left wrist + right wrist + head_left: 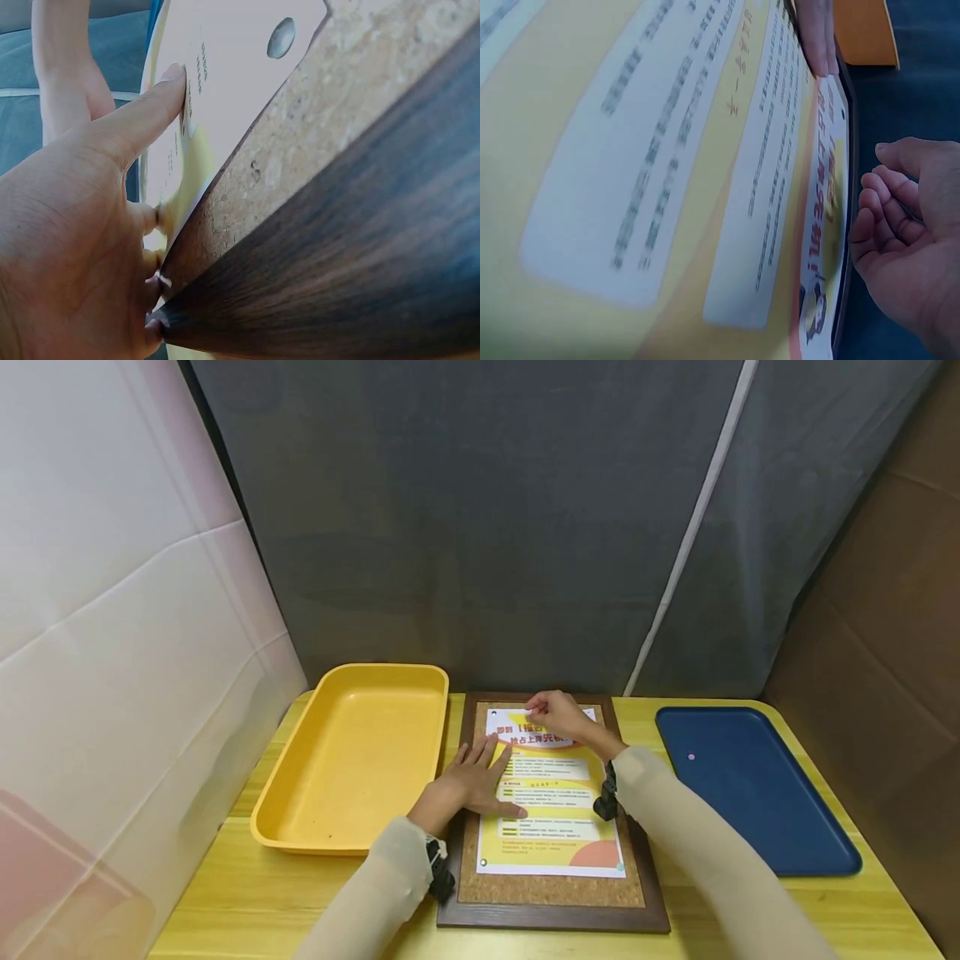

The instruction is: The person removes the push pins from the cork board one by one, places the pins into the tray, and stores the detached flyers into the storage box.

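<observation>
A yellow and white printed poster (555,793) lies on a cork board (551,889) with a dark wooden frame (551,918). My left hand (472,781) rests on the poster's left side with fingers spread; in the left wrist view its thumb (154,112) touches the paper. Above the poster's top part is my right hand (558,714). In the right wrist view the right hand's fingers (889,214) are loosely curled, with nothing visible between them. A round silvery tack (281,37) sits at the poster's lower left corner, and a teal dot (620,866) marks its lower right.
A yellow tray (360,760) stands left of the board on the wooden table (247,893). To the right lies a dark blue tray (757,802) with a small pink round thing (691,757) in it. A grey curtain (480,527) hangs behind.
</observation>
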`<state>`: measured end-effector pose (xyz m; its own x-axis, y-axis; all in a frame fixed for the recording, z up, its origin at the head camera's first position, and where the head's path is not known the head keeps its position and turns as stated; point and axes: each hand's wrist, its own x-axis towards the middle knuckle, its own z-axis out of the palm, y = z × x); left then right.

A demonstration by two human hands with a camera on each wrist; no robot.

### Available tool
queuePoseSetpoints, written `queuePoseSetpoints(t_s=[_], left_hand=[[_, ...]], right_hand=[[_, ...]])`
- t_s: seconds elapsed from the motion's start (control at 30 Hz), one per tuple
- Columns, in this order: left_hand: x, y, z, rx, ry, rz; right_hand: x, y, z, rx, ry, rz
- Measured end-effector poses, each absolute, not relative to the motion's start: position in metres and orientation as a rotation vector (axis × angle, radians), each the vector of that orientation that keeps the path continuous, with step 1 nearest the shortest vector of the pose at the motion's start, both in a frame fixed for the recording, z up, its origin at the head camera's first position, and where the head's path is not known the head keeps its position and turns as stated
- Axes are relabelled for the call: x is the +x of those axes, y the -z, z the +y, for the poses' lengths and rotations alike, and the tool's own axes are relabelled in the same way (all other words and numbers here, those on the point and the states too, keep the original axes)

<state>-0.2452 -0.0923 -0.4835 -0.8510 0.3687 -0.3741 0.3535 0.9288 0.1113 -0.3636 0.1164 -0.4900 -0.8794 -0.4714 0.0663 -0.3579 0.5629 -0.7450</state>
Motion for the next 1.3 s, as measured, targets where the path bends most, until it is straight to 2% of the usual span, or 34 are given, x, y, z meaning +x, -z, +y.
queuePoseSetpoints(t_s=[0.73,1.07,1.3], left_hand=[[-0.248,0.486,-0.092,0.511,-0.031,2.687],[-0.256,0.500,-0.094,0.519,-0.056,2.676],[-0.252,0.492,-0.093,0.515,-0.046,2.669]], right_hand=[[-0.368,0.504,0.074,-0.673,1.221,2.677],[-0.370,0.511,0.064,-0.636,1.248,2.705],[-0.373,0.515,0.056,-0.583,1.265,2.763]])
